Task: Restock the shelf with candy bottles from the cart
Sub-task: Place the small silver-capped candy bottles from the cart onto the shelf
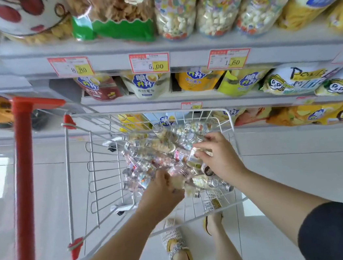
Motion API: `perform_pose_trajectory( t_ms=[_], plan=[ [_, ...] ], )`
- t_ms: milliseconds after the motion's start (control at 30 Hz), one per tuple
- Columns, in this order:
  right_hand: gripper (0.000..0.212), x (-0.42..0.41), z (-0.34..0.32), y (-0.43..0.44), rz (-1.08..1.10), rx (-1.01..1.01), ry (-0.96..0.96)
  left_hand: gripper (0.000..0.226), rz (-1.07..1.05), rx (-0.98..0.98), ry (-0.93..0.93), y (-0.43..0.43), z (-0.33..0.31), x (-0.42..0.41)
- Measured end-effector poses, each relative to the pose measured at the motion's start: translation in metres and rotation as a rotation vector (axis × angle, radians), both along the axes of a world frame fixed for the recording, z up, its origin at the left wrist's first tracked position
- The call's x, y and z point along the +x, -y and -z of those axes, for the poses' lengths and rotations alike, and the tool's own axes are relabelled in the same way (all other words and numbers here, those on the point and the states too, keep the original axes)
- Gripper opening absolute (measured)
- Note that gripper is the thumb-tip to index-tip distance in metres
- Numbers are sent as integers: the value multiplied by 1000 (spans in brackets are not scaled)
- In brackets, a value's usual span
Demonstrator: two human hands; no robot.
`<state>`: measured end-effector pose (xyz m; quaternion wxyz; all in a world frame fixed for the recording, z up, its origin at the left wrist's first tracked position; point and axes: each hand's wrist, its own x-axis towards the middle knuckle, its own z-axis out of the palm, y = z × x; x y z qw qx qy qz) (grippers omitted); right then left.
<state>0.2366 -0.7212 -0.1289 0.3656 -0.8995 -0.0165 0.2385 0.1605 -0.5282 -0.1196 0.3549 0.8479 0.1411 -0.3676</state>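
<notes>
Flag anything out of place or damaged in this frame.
Nothing looks damaged or spilled. The candy bottles lie jumbled on their sides in the cart, and one stray bottle sits apart against the near wall.

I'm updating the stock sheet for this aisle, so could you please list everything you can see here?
bottles: many, clear with silver caps, piled in the cart
cart: one, white wire with red handle, in front of the shelves
bags: many, mixed colours, on the shelves
shelves: three tiers, grey
tags: several, red and yellow, on the shelf edges
floor: white tile
shoes: two, yellow and white, below the cart
left hand: among the bottles, grip unclear
right hand: pinches one of the bottles
</notes>
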Motion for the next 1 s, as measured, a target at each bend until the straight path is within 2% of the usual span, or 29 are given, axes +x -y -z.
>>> perform_pose_trajectory(
  t_ms=[67, 133, 200, 300, 400, 500, 600, 700, 767, 867, 1000],
  plan=[
    [26, 5, -31, 0, 89, 91, 42, 42, -212, -123, 1, 0, -27, 4],
    [24, 12, -70, 0, 159, 157, 75, 44, -348, -212, 38, 3, -64, 14],
    [21, 19, -113, 2, 235, 220, 103, 50, -451, -394, 55, 10, -105, 24],
    [27, 25, -179, 2, 324, 306, 179, 59, -508, -655, 63, 20, -173, 35],
    [21, 31, -241, 3, 354, 401, 224, 42, -585, -847, 83, 24, -236, 45],
    [20, 39, -303, 9, 329, 496, 337, 41, -597, -978, 147, 28, -291, 57],
    [27, 48, -358, 21, 299, 591, 473, 40, -504, -884, 291, 36, -336, 68],
    [21, 57, -398, 35, 255, 601, 605, 57, -359, -664, 461, 50, -369, 75],
    [25, 58, -420, 48, 205, 586, 669, 61, -297, -549, 601, 62, -391, 78],
    [28, 62, -444, 58, 121, 581, 746, 50, -280, -508, 782, 77, -419, 85],
    [19, 91, -462, 67, 84, 443, 894, 37, -226, -348, 905, 91, -447, 123]
  ],
)
